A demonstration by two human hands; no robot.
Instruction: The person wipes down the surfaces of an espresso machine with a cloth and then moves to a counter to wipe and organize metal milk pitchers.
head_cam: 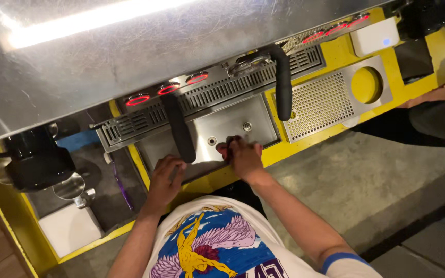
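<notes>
Hands work at the metal tray (233,126). Left hand (165,177) curls closed around the near black handle (180,131). Right hand (243,157) pinches something dark, fingers closed, steadying it on the tray.

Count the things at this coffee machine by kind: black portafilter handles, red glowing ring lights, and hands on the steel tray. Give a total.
Black portafilter handles: 2 (left handle, right handle)
Red ring lights: 6 (three at left, three at right)
Hands: 2 (left hand, right hand)
Total: 10
</notes>
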